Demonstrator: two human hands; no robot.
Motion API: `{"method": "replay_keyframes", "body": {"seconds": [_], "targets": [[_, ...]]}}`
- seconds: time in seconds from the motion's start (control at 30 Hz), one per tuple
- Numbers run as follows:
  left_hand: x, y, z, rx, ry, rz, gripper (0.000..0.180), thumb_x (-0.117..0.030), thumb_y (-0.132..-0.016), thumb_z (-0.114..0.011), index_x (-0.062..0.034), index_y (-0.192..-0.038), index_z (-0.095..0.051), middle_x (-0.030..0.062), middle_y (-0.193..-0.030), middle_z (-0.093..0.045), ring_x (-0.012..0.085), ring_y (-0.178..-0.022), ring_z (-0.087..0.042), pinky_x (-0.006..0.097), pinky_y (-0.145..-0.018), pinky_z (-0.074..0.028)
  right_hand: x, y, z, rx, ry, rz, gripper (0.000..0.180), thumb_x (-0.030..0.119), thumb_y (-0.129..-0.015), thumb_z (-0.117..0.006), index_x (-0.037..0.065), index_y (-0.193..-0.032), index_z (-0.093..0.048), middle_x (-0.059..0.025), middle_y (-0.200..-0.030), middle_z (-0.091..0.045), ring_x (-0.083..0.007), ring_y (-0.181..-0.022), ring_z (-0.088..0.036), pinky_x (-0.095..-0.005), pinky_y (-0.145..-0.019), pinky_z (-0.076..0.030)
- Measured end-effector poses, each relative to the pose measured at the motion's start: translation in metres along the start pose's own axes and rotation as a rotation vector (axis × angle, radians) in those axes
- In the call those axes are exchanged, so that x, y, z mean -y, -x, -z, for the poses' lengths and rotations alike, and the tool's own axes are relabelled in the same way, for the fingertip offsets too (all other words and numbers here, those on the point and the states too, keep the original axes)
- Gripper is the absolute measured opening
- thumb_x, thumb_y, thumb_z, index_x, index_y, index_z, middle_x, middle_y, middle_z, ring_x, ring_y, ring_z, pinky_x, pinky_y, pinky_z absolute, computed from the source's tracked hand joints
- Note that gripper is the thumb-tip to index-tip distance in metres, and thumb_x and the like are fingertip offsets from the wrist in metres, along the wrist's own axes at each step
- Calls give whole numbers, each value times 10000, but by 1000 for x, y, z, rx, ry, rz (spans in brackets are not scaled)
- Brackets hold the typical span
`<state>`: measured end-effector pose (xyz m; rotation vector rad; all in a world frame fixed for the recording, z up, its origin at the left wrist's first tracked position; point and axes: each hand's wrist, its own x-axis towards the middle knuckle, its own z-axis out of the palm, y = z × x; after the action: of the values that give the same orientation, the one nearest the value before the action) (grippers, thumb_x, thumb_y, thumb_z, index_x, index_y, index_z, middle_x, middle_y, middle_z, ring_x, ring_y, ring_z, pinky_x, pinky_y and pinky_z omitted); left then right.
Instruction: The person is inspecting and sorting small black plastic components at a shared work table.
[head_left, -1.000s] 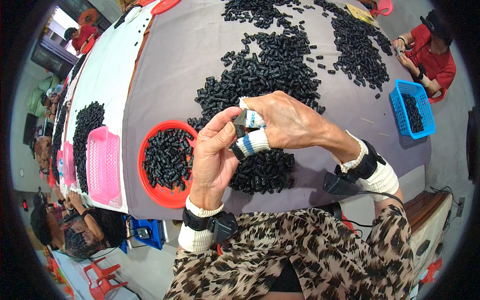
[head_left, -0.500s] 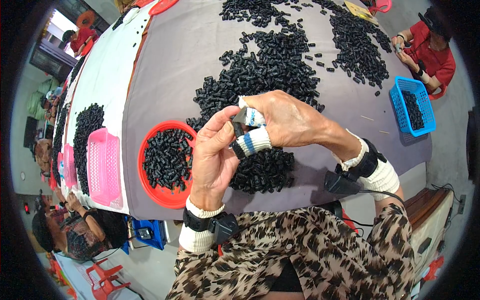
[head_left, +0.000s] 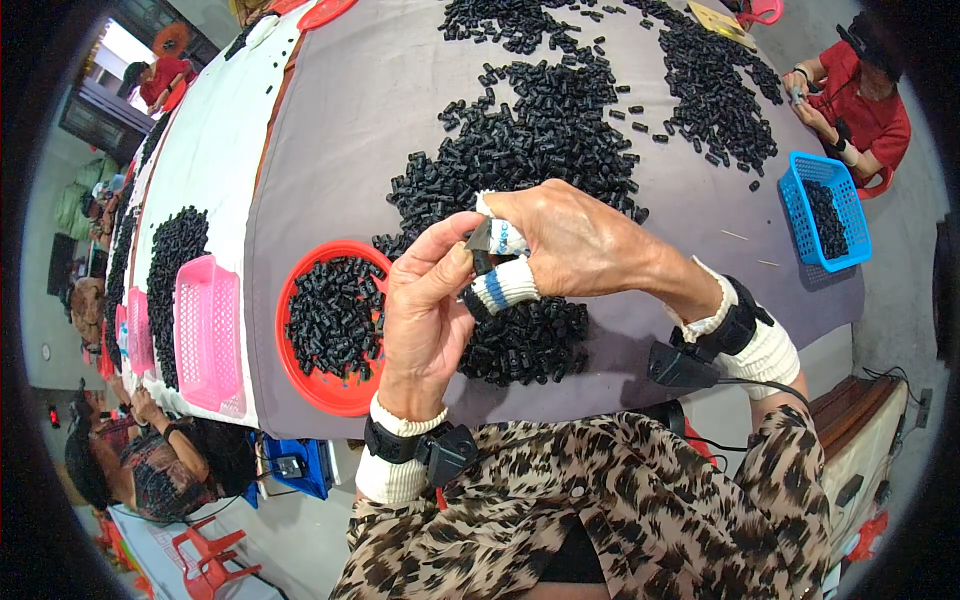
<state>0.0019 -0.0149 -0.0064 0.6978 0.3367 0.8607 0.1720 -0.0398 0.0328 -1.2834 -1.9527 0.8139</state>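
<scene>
My left hand [head_left: 425, 310] pinches a small black cylindrical part [head_left: 482, 262] between thumb and fingertips, above the table. My right hand [head_left: 580, 240] meets it from the right, with white knitted sleeves on its thumb and a finger, one striped blue. Between those covered fingers a small flat, dark grey blade [head_left: 480, 236] sticks out, its edge against the black part. Much of the part is hidden by my fingers. Under and beyond my hands lies a large heap of similar black parts [head_left: 520, 140]. A red round basin [head_left: 290, 372] holding more of them stands left of my left hand.
A blue basket [head_left: 855, 255] with black parts stands at the right, near a co-worker in red [head_left: 885, 125]. Pink baskets [head_left: 210, 330] stand on the white cloth at left. More black parts [head_left: 715, 100] lie far right. Two thin sticks [head_left: 735, 236] lie right of my wrist.
The blade has tilted and shifted slightly left and down over the black part. My right-hand fingers have moved a little left; my left hand stays nearly in place.
</scene>
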Motion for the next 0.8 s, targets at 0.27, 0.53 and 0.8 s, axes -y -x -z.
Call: {"method": "replay_keyframes", "body": {"seconds": [0.27, 0.53, 0.8], "targets": [[0, 1, 0, -24, -12, 0, 268, -46, -835, -569, 28, -1092, -547, 103, -998, -620, 159, -893, -608, 301, -801, -500, 0, 0, 0, 64, -21, -33, 481, 386, -687, -671, -67, -711, -510, -205, -619, -562, -340, -584, -580, -394, -548, -436], [2, 2, 2, 9, -3, 8, 271, -56, -838, -571, 26, -1094, -544, 98, -1002, -614, 165, -898, -604, 310, -806, -497, -8, 2, -4, 34, -25, 44, 480, 394, -712, -666, -59, -723, -508, -202, -630, -561, -334, -601, -591, -401, -553, -434], [5, 1, -3, 68, 148, 8, 279, -66, -845, -566, 17, -1108, -529, 100, -1010, -608, 173, -903, -597, 320, -823, -489, 1, 7, 0, -8, -222, -26, 403, 355, -668, -707, -9, -759, -559, -132, -633, -565, -260, -572, -554, -351, -545, -427]]}}
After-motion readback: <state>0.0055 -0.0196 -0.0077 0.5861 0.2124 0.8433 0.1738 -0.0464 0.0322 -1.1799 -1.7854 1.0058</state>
